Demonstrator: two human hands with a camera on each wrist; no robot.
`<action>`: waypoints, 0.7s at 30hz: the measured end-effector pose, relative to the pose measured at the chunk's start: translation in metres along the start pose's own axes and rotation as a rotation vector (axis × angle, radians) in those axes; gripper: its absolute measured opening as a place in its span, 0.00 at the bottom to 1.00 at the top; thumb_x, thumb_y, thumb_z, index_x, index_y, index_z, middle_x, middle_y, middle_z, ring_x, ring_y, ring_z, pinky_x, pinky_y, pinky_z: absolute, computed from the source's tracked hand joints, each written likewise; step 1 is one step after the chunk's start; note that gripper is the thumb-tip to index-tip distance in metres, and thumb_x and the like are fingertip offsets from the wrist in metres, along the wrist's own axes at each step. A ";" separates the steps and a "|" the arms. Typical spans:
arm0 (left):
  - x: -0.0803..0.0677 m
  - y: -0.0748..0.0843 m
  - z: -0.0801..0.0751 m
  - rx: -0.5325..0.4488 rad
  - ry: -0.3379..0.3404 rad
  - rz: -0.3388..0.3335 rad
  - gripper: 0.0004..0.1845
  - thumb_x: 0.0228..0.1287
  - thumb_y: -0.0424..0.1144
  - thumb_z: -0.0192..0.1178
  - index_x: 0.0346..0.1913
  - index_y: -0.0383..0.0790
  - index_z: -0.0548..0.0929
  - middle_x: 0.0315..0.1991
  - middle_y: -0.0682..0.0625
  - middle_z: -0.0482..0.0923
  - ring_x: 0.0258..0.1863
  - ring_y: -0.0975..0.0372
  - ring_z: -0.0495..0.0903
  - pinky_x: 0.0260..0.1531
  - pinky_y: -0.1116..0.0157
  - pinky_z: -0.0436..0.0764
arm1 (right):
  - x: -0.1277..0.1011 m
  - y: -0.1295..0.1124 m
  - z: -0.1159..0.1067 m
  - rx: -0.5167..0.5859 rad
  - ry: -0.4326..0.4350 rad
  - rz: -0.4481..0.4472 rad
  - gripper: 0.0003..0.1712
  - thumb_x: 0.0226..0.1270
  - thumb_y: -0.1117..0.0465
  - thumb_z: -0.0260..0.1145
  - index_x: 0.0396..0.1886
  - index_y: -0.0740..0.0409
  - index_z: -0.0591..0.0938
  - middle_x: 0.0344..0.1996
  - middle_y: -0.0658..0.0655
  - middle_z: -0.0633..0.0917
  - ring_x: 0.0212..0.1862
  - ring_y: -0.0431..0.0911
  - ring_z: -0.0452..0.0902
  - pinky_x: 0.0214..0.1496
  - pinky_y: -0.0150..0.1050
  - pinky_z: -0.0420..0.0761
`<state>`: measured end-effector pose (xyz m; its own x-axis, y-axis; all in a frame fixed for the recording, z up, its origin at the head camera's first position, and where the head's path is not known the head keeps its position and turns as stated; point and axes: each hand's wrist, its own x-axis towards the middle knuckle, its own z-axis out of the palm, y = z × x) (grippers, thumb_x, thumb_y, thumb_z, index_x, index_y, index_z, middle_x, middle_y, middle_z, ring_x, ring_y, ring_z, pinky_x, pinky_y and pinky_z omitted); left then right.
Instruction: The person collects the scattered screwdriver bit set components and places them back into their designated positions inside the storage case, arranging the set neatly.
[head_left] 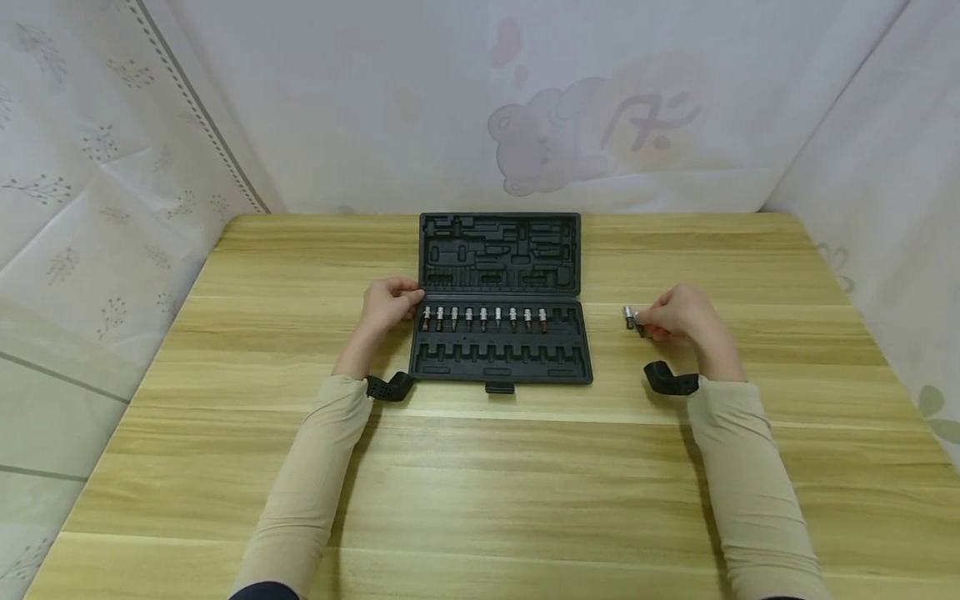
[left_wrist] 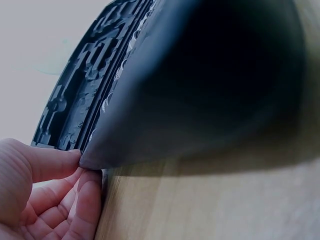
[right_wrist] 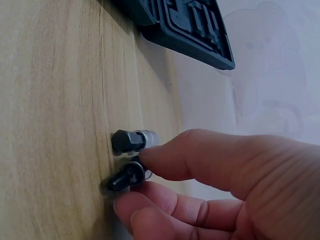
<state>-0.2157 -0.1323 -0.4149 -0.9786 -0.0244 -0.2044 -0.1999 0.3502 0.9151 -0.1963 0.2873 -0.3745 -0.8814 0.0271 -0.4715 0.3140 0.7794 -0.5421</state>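
A black plastic socket case (head_left: 480,377) lies unfolded on the table. A row of silver bit sockets (head_left: 483,315) sits in its lower half; slots at the row's right end and along the front hold none. My left hand (head_left: 386,304) grips the case's left edge near the hinge, thumb on top and fingers below, as the left wrist view shows. Right of the case, my right hand (head_left: 681,312) pinches a bit socket (right_wrist: 131,175) with a dark pointed tip, between thumb and fingers. A second bit socket (right_wrist: 129,141), with a thick hex tip, lies right beside it on the wood.
The case's lid (head_left: 500,254), with moulded recesses, lies back toward the wall. A latch (head_left: 499,387) juts from the front edge. Black wrist-worn mounts (head_left: 392,387) extend over the table (head_left: 487,500). Patterned cloth (head_left: 375,108) hangs behind and at both sides.
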 end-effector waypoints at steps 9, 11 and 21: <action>0.002 -0.001 0.001 0.011 0.002 -0.023 0.15 0.65 0.34 0.59 0.51 0.28 0.80 0.37 0.42 0.80 0.20 0.67 0.74 0.25 0.73 0.78 | 0.001 0.001 0.001 0.008 -0.009 0.071 0.16 0.59 0.57 0.65 0.25 0.68 0.82 0.12 0.51 0.79 0.18 0.40 0.74 0.20 0.32 0.70; 0.002 -0.001 0.001 0.009 0.003 -0.027 0.15 0.65 0.34 0.59 0.51 0.29 0.80 0.37 0.42 0.80 0.20 0.67 0.74 0.25 0.73 0.78 | 0.001 0.001 0.001 0.005 -0.006 0.074 0.16 0.58 0.56 0.65 0.23 0.67 0.82 0.12 0.51 0.79 0.18 0.40 0.74 0.20 0.31 0.70; 0.002 -0.002 0.001 0.009 0.009 -0.017 0.14 0.64 0.34 0.59 0.50 0.29 0.80 0.35 0.43 0.79 0.20 0.66 0.74 0.24 0.73 0.77 | -0.002 -0.003 0.001 -0.008 0.004 0.032 0.17 0.59 0.54 0.64 0.24 0.66 0.83 0.13 0.50 0.80 0.20 0.41 0.75 0.23 0.33 0.72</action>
<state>-0.2174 -0.1317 -0.4176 -0.9755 -0.0386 -0.2168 -0.2161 0.3579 0.9084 -0.1946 0.2843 -0.3727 -0.8724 0.0543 -0.4858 0.3389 0.7834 -0.5210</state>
